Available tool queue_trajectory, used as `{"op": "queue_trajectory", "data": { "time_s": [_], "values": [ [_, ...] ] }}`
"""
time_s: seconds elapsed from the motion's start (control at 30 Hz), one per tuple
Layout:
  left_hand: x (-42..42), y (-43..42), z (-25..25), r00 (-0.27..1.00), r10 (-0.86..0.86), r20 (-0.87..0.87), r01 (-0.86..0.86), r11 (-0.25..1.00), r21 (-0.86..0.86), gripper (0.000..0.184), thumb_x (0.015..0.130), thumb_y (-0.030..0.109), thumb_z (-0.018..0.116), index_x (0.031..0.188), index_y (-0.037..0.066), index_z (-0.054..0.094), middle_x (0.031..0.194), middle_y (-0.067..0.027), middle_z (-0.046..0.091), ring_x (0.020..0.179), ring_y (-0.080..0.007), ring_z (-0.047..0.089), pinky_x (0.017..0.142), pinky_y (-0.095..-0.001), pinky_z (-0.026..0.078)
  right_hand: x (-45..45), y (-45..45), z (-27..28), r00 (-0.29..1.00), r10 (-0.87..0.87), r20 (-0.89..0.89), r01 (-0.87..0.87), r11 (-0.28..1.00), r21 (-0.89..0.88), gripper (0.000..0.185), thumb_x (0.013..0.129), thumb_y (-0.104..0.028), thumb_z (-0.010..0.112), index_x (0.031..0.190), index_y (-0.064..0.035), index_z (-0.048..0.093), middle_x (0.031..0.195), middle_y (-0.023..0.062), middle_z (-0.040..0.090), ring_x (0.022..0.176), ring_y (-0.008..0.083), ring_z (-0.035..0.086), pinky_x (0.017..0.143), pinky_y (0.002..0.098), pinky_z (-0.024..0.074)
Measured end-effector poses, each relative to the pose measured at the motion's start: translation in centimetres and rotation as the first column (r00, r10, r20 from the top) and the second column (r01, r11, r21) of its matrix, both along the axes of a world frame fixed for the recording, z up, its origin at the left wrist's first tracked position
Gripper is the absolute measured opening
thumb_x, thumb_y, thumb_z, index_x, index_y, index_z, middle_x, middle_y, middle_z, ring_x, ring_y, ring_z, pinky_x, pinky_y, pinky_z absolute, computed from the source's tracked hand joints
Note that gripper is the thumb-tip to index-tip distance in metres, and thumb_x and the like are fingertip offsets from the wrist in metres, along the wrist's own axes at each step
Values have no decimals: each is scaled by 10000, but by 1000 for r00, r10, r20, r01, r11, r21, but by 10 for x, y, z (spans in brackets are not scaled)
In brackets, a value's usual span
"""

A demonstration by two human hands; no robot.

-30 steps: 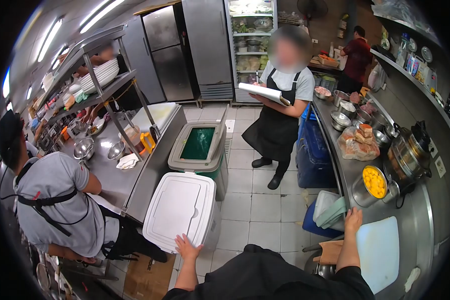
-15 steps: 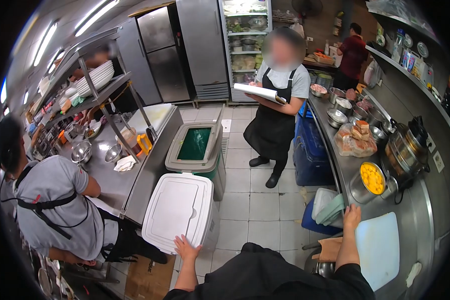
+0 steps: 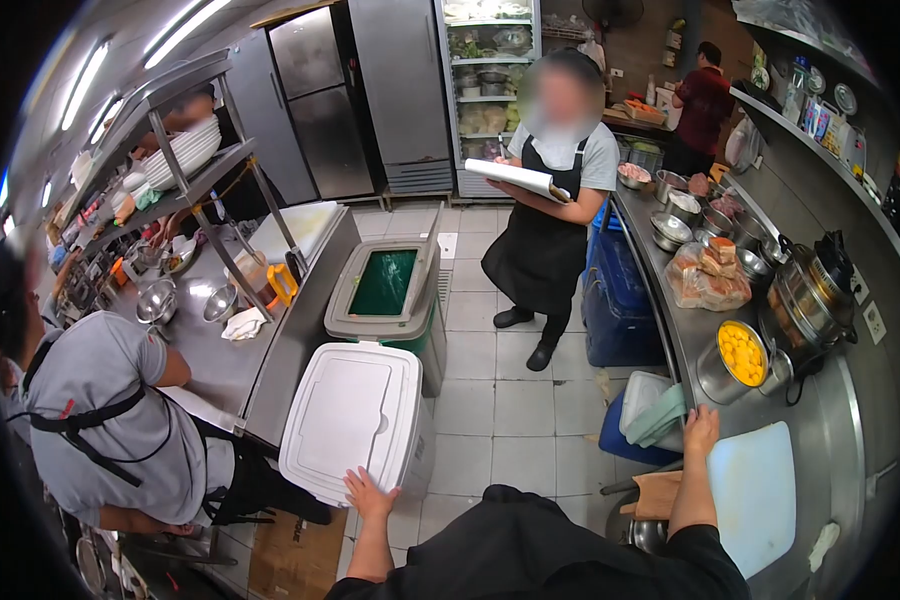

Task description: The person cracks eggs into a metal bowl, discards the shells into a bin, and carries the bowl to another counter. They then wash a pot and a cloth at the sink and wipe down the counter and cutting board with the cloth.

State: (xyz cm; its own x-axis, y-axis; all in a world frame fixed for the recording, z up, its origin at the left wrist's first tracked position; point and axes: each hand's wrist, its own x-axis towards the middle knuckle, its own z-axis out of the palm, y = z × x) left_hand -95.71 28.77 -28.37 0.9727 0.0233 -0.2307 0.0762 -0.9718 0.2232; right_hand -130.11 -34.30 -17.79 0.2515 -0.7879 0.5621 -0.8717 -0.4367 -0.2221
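My left hand (image 3: 372, 493) lies with fingers spread on the near edge of a white lidded bin (image 3: 350, 410). My right hand (image 3: 701, 430) rests on the edge of the steel counter (image 3: 805, 405) at the right, its fingers stretched forward and holding nothing. Just beyond it stands a metal pot (image 3: 715, 375) filled with yellow pieces (image 3: 742, 352). Beside my right forearm a pale cutting board (image 3: 753, 500) lies flat on the counter.
A person in a black apron (image 3: 545, 215) stands ahead with a clipboard (image 3: 515, 178). Another person in grey (image 3: 100, 420) leans at the left counter. A green-topped bin (image 3: 385, 285) stands behind the white one. Bagged bread (image 3: 710, 275) and several metal bowls line the right counter.
The view has shifted slightly. The person ahead has raised the writing hand, and a pen now shows above the clipboard. Both my hands stay where they were.
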Motion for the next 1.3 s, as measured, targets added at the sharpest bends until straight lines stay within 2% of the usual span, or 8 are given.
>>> {"op": "queue_trajectory", "data": {
  "time_s": [0.2, 0.27, 0.57, 1.3],
  "values": [
    [0, 0, 0, 1000, 7, 6, -7, 1000, 3, 1226, 626, 514, 864, 1554, 85, 188, 1624, -215, 99, 1510, -372, 70, 1172, -599, 183, 1, 3, 4, 1000, 0, -6, 0, 1000, 2, 155, 834, -173, 704, 906, -79, 604, 899, 188, 562, 888, 413, 570, 752, 502, 469],
    [-1, -1, 4, 1000, 9, 5, -9, 1000, 0, 1223, 625, 510, 865, 1553, 85, 191, 1622, -215, 105, 1510, -373, 71, 1172, -600, 184, 1, 4, 8, 999, -23, -37, 26, 997, 77, 156, 850, -187, 686, 946, -85, 617, 936, 180, 578, 922, 407, 577, 781, 495, 473],
    [-3, -2, 9, 1000, 13, 4, -13, 1000, -14, 1206, 627, 497, 866, 1549, 89, 204, 1620, -207, 121, 1509, -372, 73, 1173, -603, 179, 0, 0, 0, 1000, -2, -13, 2, 1000, -4, 163, 819, -160, 716, 906, -82, 602, 877, 172, 555, 880, 399, 568, 750, 493, 468],
    [-2, -2, 3, 1000, 12, 17, -12, 1000, -11, 1215, 625, 500, 868, 1549, 86, 197, 1618, -209, 119, 1507, -374, 76, 1168, -606, 186, 0, 1, 3, 1000, -9, -20, 10, 1000, 18, 173, 821, -180, 718, 915, -87, 607, 891, 167, 559, 888, 388, 572, 753, 490, 473]
  ]
}}
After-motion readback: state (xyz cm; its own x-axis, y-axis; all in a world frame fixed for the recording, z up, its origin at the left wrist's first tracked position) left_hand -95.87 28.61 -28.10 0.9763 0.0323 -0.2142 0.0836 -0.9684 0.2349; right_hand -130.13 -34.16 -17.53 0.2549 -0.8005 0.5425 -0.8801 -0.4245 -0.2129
